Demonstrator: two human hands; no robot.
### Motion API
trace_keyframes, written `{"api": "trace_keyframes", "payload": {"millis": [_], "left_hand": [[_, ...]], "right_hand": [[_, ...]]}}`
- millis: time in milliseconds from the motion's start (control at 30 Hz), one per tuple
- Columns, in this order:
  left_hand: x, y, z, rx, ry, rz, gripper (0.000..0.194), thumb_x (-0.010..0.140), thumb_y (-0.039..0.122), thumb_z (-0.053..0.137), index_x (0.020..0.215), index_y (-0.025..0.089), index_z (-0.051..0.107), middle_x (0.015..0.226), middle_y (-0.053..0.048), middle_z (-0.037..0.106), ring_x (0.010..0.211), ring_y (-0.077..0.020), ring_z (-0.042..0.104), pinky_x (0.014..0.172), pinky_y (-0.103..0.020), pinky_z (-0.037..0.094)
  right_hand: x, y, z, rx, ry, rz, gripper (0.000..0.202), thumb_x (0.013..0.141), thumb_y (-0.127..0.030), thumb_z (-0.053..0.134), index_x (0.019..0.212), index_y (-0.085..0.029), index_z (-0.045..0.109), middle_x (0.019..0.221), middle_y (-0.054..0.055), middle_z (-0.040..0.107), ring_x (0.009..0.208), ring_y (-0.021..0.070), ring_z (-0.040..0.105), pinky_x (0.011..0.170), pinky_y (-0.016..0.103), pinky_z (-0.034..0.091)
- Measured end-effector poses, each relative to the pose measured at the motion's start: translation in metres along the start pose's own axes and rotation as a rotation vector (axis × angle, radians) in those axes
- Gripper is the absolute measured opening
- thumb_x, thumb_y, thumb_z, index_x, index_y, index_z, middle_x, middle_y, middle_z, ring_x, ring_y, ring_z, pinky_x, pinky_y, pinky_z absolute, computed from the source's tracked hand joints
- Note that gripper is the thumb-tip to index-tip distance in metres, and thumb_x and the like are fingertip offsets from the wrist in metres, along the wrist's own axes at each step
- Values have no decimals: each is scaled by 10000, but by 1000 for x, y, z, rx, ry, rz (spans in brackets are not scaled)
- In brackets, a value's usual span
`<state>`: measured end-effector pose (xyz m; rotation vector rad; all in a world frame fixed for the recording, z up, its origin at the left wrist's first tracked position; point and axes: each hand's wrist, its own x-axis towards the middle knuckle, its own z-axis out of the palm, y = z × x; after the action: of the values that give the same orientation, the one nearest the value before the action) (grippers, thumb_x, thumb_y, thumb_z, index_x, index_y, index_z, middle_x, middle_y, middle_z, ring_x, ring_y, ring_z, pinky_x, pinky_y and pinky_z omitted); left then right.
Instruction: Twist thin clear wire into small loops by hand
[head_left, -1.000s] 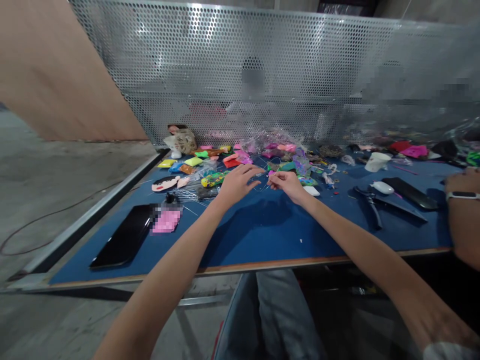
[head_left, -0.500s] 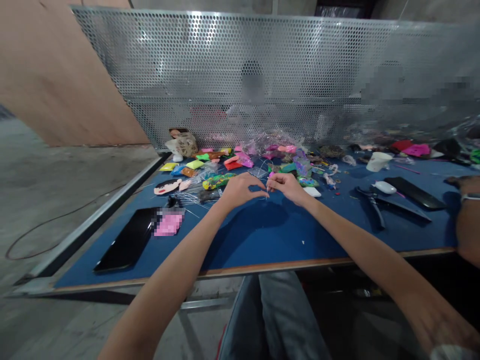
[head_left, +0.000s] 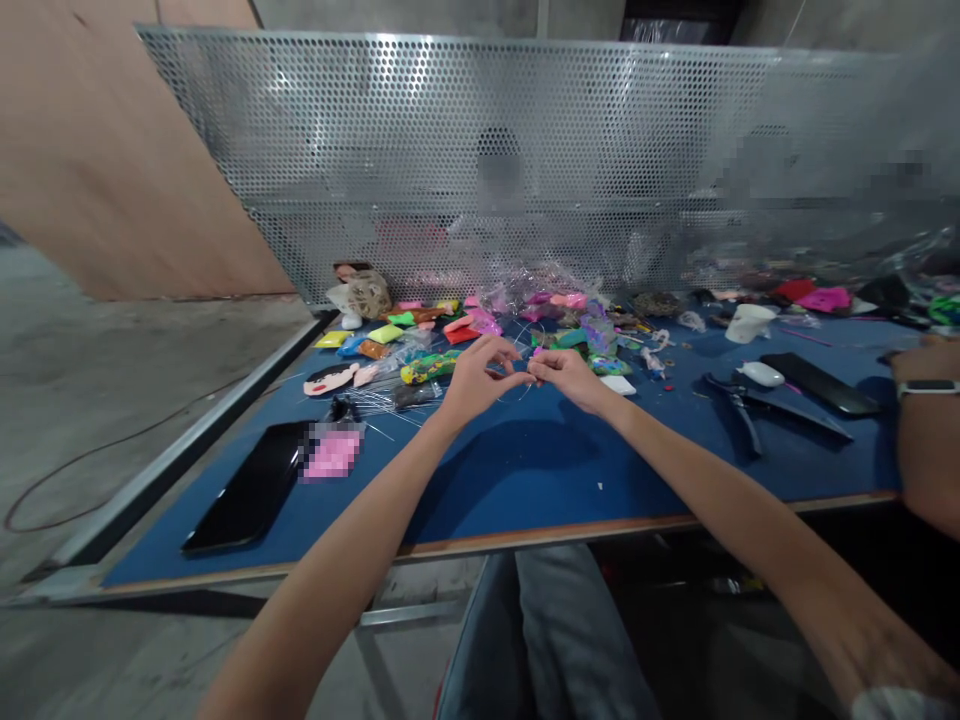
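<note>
Over the blue table, my left hand point(head_left: 487, 378) and my right hand point(head_left: 568, 374) meet at the fingertips. A thin pale wire point(head_left: 541, 332) with a small pink piece curves up from the right fingers, which are pinched on it. My left thumb reaches to the right fingertips while its other fingers arch above, apart; whether it grips the wire is too small to tell. Behind the hands lie green clay pieces and a purple bag point(head_left: 598, 333). A white piece point(head_left: 619, 385) rests beside my right hand.
A black phone point(head_left: 251, 487) and pink packet point(head_left: 332, 453) lie left, near wires and a clay face point(head_left: 330, 379). Pliers point(head_left: 739, 412), a black case point(head_left: 817, 384) and a white cup point(head_left: 750, 323) sit right. Another person's arm point(head_left: 928, 430) is at the right edge. A perforated metal screen point(head_left: 420, 130) stands behind.
My left hand's fingers have lifted and spread a little above the thumb. The wire's loop has shifted slightly at the right fingertips. The view has moved slightly.
</note>
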<state>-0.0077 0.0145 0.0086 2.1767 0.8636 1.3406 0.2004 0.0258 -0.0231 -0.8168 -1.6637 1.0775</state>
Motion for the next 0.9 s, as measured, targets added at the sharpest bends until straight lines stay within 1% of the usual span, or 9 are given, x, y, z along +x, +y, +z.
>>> {"api": "trace_keyframes", "payload": {"millis": [100,233,300,400,467,567,700,800,900], "left_hand": [[0,-4,2,-69,-20,-58,508,692,392,866,1074,206,589,1120,-61,626,693,-99,620,551,-208,467],[-1,-10,4,-172,-41,-139,679,644,320,885,1215,214,533,1124,-57,616,684,-84,582,607,-229,475],[-1,-12,5,-194,-86,-149,616,651,319,875,1181,195,588,1071,-46,640,718,-101,576,656,-248,484],[-2,-12,6,-198,-177,-138,383,699,352,842,999,171,687,882,-12,653,722,-116,551,675,-254,462],[-2,-11,6,-214,-179,-137,322,716,373,828,934,171,704,801,0,639,707,-120,541,664,-256,447],[-2,-10,6,-247,-191,-158,320,706,407,833,882,172,704,773,3,640,685,-123,545,655,-265,447],[-2,-11,6,-269,-206,-204,346,669,436,858,815,166,698,744,-6,653,663,-137,574,636,-279,468],[-2,-11,6,-317,-199,-203,316,695,411,854,776,160,680,734,-12,672,674,-140,600,649,-278,476],[-3,-9,7,-409,-192,-210,296,720,378,845,782,156,660,753,-19,704,711,-150,645,691,-283,494]], "right_hand": [[-1,-1,0,17,-30,35,436,734,-609,777,748,-178,717,722,11,664,672,146,561,683,277,461],[-2,-5,1,-18,-68,25,429,747,-607,765,752,-180,726,723,16,668,677,151,561,682,282,452],[-3,-8,0,-44,-93,10,425,770,-602,746,741,-178,726,721,20,668,682,155,561,687,285,446],[-4,-15,-2,-102,-134,2,413,798,-577,729,723,-170,724,691,17,648,671,154,550,671,282,424],[-4,-18,-5,-158,-144,-6,398,814,-557,721,739,-167,731,673,8,630,656,148,535,643,273,397],[-4,-21,-8,-192,-159,-6,385,824,-545,719,756,-166,739,668,-3,621,642,140,521,625,265,377],[-5,-18,-5,-112,-179,48,390,796,-559,747,747,-172,744,692,7,652,672,150,554,662,269,419],[-5,-15,-2,-24,-165,70,391,784,-571,757,749,-182,743,717,16,679,683,154,572,681,277,450],[-5,-15,-1,30,-186,64,377,788,-561,762,766,-185,739,750,25,701,699,157,593,701,283,475]]}}
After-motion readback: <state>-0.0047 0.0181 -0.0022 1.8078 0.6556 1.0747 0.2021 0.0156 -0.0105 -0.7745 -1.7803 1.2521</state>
